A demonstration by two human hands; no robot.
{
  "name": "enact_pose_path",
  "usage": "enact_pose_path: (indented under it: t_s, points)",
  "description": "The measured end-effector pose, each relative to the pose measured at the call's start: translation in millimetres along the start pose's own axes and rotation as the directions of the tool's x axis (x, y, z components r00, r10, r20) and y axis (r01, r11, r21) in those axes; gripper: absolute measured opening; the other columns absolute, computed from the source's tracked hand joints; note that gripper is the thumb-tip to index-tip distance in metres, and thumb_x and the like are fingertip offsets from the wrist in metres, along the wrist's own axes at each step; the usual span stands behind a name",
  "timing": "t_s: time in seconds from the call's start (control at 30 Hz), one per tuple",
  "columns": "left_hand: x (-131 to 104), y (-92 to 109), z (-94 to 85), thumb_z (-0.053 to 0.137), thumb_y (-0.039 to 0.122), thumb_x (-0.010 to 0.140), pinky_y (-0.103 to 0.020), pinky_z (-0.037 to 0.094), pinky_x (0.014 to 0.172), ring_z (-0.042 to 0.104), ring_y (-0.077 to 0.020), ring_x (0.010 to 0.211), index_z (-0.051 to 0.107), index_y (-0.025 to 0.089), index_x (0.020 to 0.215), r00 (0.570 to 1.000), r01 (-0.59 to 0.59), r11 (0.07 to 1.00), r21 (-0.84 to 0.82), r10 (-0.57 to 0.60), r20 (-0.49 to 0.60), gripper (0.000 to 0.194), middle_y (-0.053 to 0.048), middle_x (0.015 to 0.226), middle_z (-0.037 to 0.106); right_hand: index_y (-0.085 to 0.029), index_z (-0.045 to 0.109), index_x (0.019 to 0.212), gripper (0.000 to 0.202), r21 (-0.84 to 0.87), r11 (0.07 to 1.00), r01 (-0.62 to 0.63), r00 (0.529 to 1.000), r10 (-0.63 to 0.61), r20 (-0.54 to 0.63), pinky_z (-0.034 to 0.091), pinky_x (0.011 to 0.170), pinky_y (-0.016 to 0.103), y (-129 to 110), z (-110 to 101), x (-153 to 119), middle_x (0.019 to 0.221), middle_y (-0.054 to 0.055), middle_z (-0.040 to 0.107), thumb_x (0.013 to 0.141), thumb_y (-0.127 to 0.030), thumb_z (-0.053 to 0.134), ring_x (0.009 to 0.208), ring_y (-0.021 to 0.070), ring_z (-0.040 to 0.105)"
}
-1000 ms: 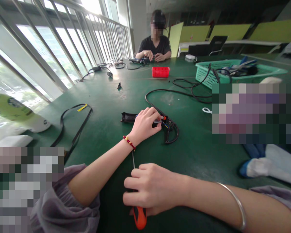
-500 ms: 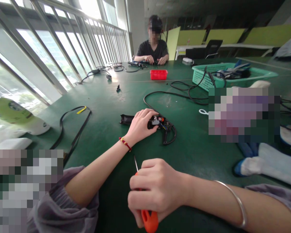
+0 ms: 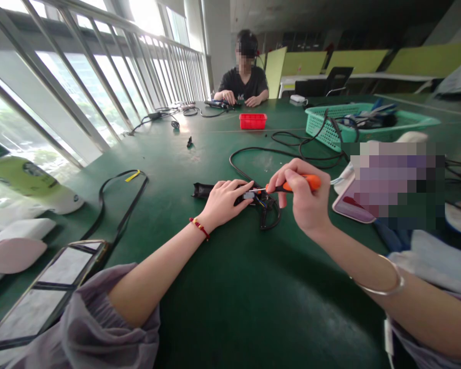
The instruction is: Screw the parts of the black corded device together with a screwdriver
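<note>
On the green table lies a black corded device (image 3: 202,190), its housing partly open with coloured wires and a grey part showing. My left hand (image 3: 226,201) rests over its middle, thumb and fingers around the body, so part of it is hidden. In my right hand (image 3: 309,200) is a screwdriver (image 3: 312,181) with an orange and black handle. It lies nearly level, and its thin shaft points left to the exposed inside of the device, near my left fingertips. Whether the tip sits in a screw I cannot tell.
A black cable (image 3: 261,148) runs back towards a green basket (image 3: 326,128) of parts. Further off are a red bin (image 3: 252,121) and a person (image 3: 244,82) working. A strap (image 3: 100,205), a phone (image 3: 49,287) and a bottle (image 3: 34,177) lie left; a pink-edged item (image 3: 355,212) lies right.
My right hand has carried the screwdriver from the near edge forward and right, turning its shaft towards the device. My left hand stays on the device.
</note>
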State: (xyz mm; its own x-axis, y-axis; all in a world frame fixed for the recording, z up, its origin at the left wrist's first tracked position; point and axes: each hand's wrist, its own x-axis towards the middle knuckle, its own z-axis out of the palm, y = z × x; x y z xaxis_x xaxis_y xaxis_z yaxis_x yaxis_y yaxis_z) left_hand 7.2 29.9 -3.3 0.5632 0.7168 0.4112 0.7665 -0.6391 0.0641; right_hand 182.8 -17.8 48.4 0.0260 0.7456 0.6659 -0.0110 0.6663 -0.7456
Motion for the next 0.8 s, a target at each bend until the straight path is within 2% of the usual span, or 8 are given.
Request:
enact_pose_path:
  t_s: [0.27, 0.5, 0.67, 0.8]
  points:
    - [-0.2, -0.8, 1.4, 0.040, 0.043, 0.091, -0.036, 0.037, 0.091, 0.054, -0.0193, 0.108, 0.050, 0.029, 0.128, 1.000, -0.004, 1.000, -0.003, 0.004, -0.016, 0.041, -0.003, 0.124, 0.057, -0.017, 0.051, 0.061, 0.024, 0.012, 0.999, -0.053, 0.998, 0.052, 0.033, 0.034, 0.035, 0.020, 6.0, -0.2, 1.4, 0.057, -0.001, 0.058, 0.083, -0.024, 0.047, 0.043, 0.0092, 0.052]
    - [-0.6, -1.8, 2.2, 0.041, 0.043, 0.090, -0.036, 0.038, 0.091, 0.054, -0.0197, 0.107, 0.050, 0.028, 0.129, 1.000, -0.006, 1.000, -0.005, 0.005, -0.026, 0.042, -0.004, 0.123, 0.057, -0.018, 0.050, 0.067, 0.024, -0.062, 0.990, -0.124, 0.990, 0.127, 0.058, 0.038, 0.038, 0.021, 2.6, -2.2, 5.2, 0.064, -0.002, 0.058, 0.086, -0.032, 0.044, 0.037, 0.0061, 0.047]
    - [-0.2, -0.4, 1.4, 0.043, 0.041, 0.090, -0.035, 0.038, 0.091, 0.055, -0.0198, 0.107, 0.051, 0.028, 0.128, 1.000, -0.004, 1.000, 0.003, 0.004, -0.024, 0.041, -0.004, 0.122, 0.058, -0.017, 0.053, 0.068, 0.033, -0.223, 0.971, -0.084, 0.995, 0.095, 0.041, 0.039, 0.046, 0.022, 1.0, -3.2, 6.3, 0.065, -0.003, 0.053, 0.089, -0.038, 0.039, 0.042, 0.0066, 0.049]
    - [0.1, 0.4, 1.7, 0.041, 0.042, 0.091, -0.035, 0.038, 0.090, 0.055, -0.0194, 0.106, 0.052, 0.028, 0.127, 1.000, -0.003, 1.000, 0.008, 0.003, -0.031, 0.040, -0.004, 0.121, 0.058, -0.019, 0.054, 0.068, 0.026, -0.421, 0.907, -0.011, 0.999, 0.033, 0.044, 0.039, 0.054, 0.022, -1.2, -4.0, 7.8, 0.059, -0.004, 0.049, 0.086, -0.033, 0.043, 0.053, 0.0098, 0.048]
